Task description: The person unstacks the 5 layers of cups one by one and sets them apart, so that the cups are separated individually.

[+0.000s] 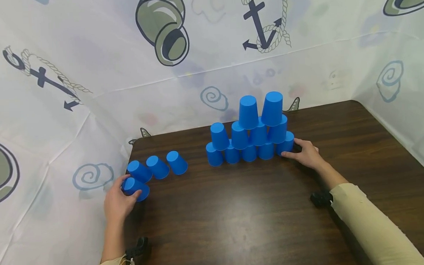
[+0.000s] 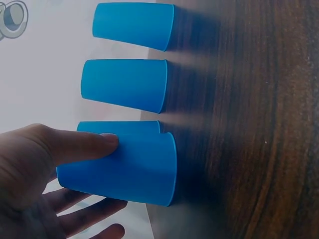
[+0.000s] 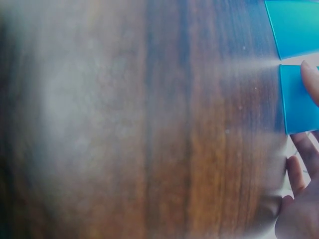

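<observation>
My left hand (image 1: pixel 117 201) holds an upside-down blue plastic cup (image 1: pixel 136 186) at the table's left side, thumb on the near side and fingers behind. In the left wrist view the thumb presses that cup's wall (image 2: pixel 129 167). Just behind it stand three more inverted blue cups, the nearest cup (image 1: pixel 140 172) partly covered. My right hand (image 1: pixel 308 154) has its thumb and fingers around the end cup (image 1: pixel 286 142) of a stack's bottom row. In the right wrist view the thumb lies on that cup (image 3: pixel 294 102). Two cups, including the top right cup (image 1: pixel 272 109), stand on the stack's middle row.
The stack has a bottom row and a middle row of several inverted cups each. Dark wood table (image 1: pixel 229 213) extends in front of both groups. A white printed sheet (image 1: pixel 182 94) hangs behind and beside the table. Dark wrist devices sit by both sleeves.
</observation>
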Tool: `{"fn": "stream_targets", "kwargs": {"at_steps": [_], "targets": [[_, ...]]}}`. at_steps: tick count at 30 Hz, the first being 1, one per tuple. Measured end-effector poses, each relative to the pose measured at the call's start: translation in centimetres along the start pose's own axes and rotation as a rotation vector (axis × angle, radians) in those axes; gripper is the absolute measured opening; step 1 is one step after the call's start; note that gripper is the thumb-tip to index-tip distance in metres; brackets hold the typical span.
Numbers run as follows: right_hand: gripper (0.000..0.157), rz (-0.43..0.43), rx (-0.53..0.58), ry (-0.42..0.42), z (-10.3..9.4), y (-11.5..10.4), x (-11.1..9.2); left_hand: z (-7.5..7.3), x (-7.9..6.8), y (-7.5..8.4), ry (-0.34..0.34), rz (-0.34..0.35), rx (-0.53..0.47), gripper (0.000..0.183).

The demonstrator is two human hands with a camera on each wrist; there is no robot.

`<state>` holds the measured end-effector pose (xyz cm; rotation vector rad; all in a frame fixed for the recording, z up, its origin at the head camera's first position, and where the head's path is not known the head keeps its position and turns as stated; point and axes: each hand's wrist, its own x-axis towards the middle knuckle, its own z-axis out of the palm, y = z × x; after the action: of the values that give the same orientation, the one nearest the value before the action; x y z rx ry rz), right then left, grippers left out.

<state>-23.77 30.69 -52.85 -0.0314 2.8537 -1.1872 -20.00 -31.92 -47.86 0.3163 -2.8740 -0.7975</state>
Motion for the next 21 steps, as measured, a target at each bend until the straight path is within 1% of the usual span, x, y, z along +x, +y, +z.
{"fn": "stream_targets", "kwargs": {"at_steps": [7,10,12,14,16,19,21], "targets": [[0.088,-0.001,-0.009,0.0,0.0,-0.1,0.1,-0.1,-0.3,0.1,0.005,-0.004,0.001,0.08],[0.086,-0.006,-0.014,-0.001,0.0,-0.1,0.1,-0.2,-0.5,0.1,0.025,-0.002,-0.005,0.083],[0.085,-0.008,-0.011,0.0,0.1,-0.2,0.1,-0.4,-0.7,0.3,0.053,0.003,-0.011,0.084],[0.084,-0.01,-0.01,0.001,0.1,-0.2,0.0,-0.5,-1.0,0.5,0.097,0.01,-0.007,0.084],[0.083,-0.013,-0.008,0.002,0.0,-0.2,-0.1,-0.8,-1.2,1.0,0.157,0.02,0.005,0.085],[0.082,-0.018,-0.004,0.006,0.0,-0.2,-0.1,-1.2,-1.4,2.0,0.282,0.066,0.021,0.088],[0.081,-0.023,0.001,0.008,0.0,-0.2,-0.1,-1.5,-1.5,3.1,0.377,0.116,0.011,0.088]]}}
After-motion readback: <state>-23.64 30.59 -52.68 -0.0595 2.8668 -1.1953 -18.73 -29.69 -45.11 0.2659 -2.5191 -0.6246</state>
